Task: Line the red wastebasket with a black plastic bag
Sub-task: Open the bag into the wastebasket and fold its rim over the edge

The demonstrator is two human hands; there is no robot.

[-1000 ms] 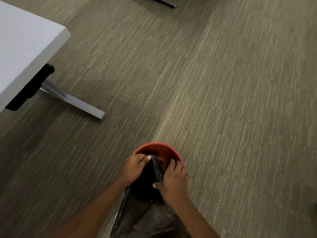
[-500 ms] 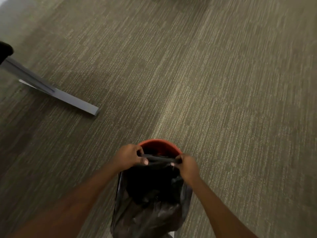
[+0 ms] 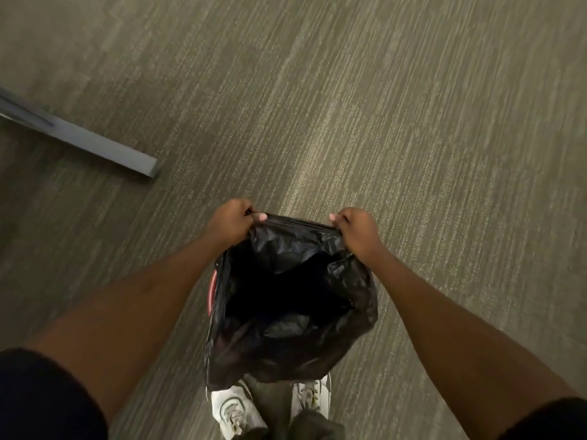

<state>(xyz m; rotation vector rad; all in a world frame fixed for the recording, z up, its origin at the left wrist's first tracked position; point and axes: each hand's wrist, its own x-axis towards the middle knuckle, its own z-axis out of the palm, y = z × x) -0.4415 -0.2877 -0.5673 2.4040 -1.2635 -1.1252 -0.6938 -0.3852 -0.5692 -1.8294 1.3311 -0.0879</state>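
Head view: left hand (image 3: 231, 221) and right hand (image 3: 358, 230) both fisted on far edge of black plastic bag (image 3: 292, 300), stretching it taut between them. Bag mouth gaping, draped over red wastebasket (image 3: 211, 290); only a red sliver visible at bag's left. White shoes (image 3: 235, 408) just below, on carpet (image 3: 413, 122).

head cam, steep downward, close to hands (image 3: 233, 222)

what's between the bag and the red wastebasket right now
Nothing visible. Both the left hand and right hand grip the black bag, which already covers the red wastebasket.
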